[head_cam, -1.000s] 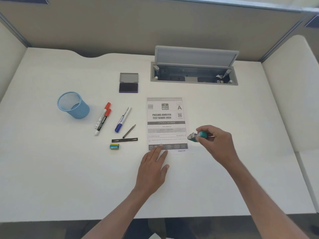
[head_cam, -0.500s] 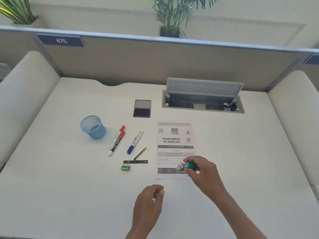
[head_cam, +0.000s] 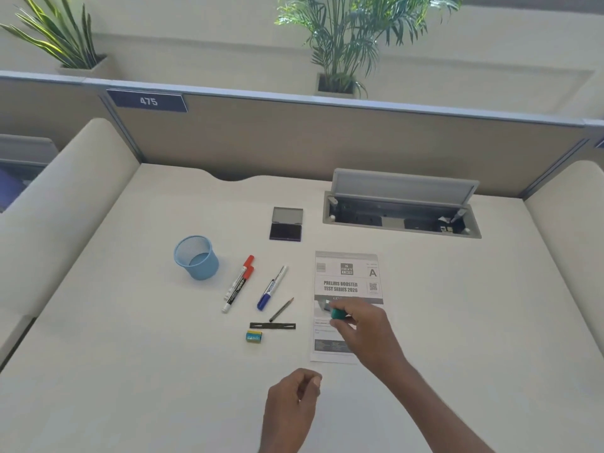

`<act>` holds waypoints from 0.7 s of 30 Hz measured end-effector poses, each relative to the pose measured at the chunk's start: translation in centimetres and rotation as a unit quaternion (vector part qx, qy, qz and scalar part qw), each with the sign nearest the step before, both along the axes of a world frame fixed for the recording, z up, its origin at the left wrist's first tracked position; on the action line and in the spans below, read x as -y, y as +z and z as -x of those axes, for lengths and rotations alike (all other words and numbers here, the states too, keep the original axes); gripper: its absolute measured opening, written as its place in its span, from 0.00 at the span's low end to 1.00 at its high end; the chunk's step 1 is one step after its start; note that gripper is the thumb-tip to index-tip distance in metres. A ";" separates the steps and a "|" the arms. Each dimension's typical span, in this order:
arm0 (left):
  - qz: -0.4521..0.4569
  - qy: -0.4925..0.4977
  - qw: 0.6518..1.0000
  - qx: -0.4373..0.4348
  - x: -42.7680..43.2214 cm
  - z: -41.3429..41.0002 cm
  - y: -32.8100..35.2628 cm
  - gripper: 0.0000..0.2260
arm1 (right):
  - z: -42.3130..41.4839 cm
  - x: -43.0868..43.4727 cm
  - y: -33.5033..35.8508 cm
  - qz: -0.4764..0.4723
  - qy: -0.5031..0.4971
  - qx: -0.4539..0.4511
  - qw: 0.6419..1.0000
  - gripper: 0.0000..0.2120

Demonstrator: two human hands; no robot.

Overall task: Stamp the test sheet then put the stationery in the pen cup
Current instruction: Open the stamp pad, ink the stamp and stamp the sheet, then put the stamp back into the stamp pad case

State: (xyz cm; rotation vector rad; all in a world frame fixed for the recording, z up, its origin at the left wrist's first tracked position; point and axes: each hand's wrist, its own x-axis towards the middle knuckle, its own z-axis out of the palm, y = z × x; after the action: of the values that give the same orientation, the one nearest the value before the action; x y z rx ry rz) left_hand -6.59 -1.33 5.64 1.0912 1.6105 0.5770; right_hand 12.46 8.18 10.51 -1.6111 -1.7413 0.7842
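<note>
The printed test sheet (head_cam: pixel 346 279) lies flat on the white desk. My right hand (head_cam: pixel 366 335) hovers over its middle, gripping a green-handled stamp (head_cam: pixel 336 313). My left hand (head_cam: pixel 294 407) rests near the desk's front with fingers curled and nothing in it. Left of the sheet lie two red-capped markers (head_cam: pixel 238 284), a blue marker (head_cam: pixel 272 292), a pencil (head_cam: pixel 281 309), a black strip (head_cam: pixel 273 325) and a small eraser (head_cam: pixel 254 336). The blue mesh pen cup (head_cam: pixel 196 257) stands upright further left. An open ink pad (head_cam: pixel 286 223) sits behind the sheet.
A cable box (head_cam: pixel 402 210) with its lid raised is sunk into the desk at the back right. Padded dividers (head_cam: pixel 65 197) flank both sides and a partition panel (head_cam: pixel 327 142) closes the back. Plants stand beyond it.
My right hand has carried the stamp from the sheet's lower right up over its middle. My left hand has left the sheet's bottom edge and curled. The view has tilted upward.
</note>
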 end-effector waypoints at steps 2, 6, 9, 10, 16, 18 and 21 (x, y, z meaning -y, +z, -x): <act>0.008 0.007 1.000 0.001 -0.7 0.7 -0.1 0.11 | 0.9 -1.7 0.3 -0.014 0.010 0.015 1.000 0.16; -0.017 0.056 0.998 0.019 -6.7 2.9 0.9 0.08 | 2.6 -5.2 0.3 -0.039 0.017 0.042 0.998 0.16; -0.058 0.102 0.993 0.010 -14.8 4.5 1.9 0.06 | 3.9 -7.7 -0.6 -0.065 0.005 0.069 0.995 0.17; -0.068 0.112 0.991 -0.001 -17.7 5.0 2.1 0.06 | 4.3 -8.5 -0.9 -0.072 0.002 0.081 0.994 0.17; -0.113 0.117 0.984 -0.065 -33.9 6.4 0.9 0.07 | 6.4 -13.8 -4.1 -0.115 0.005 0.136 0.984 0.16; -0.124 0.092 0.982 -0.113 -38.2 6.5 -0.2 0.08 | 7.0 -15.6 -5.3 -0.117 0.002 0.146 0.982 0.15; -0.140 0.060 0.970 -0.189 -42.8 6.5 -1.7 0.09 | 7.8 -18.1 -7.1 -0.120 0.009 0.160 0.980 0.14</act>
State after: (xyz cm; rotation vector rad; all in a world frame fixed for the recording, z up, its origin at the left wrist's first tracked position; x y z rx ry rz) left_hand -13.14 41.51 3.92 1.3818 1.9769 0.7237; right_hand 4.65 26.26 3.38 -1.6215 -1.9872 0.3152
